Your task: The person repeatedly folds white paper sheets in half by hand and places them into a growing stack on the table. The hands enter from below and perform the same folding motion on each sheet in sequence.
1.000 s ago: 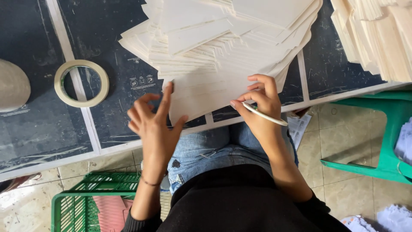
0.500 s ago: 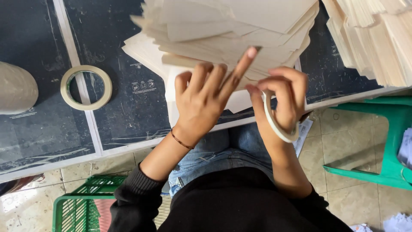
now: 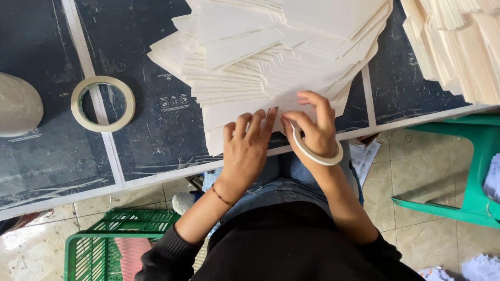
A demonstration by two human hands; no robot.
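Observation:
My left hand (image 3: 246, 147) lies flat, fingers together, on the near edge of a fanned stack of cream paper sheets (image 3: 271, 57) at the table's front. My right hand (image 3: 311, 122) sits just to its right on the same sheets, thumb and fingers pinched at the paper edge. A roll of cream masking tape (image 3: 315, 151) hangs around my right hand like a bracelet. The two hands' fingertips nearly touch.
A second tape roll (image 3: 102, 103) lies on the dark table (image 3: 156, 135) at the left, beside a rounded beige object (image 3: 18, 106). More paper stacks (image 3: 458, 41) stand at the right. A green crate (image 3: 112, 244) sits on the floor left, a green plastic stool (image 3: 469, 156) right.
My left hand rose in front of the stack, then came down flat on the near sheets. The tape roll on my right hand turned from edge-on to facing the camera.

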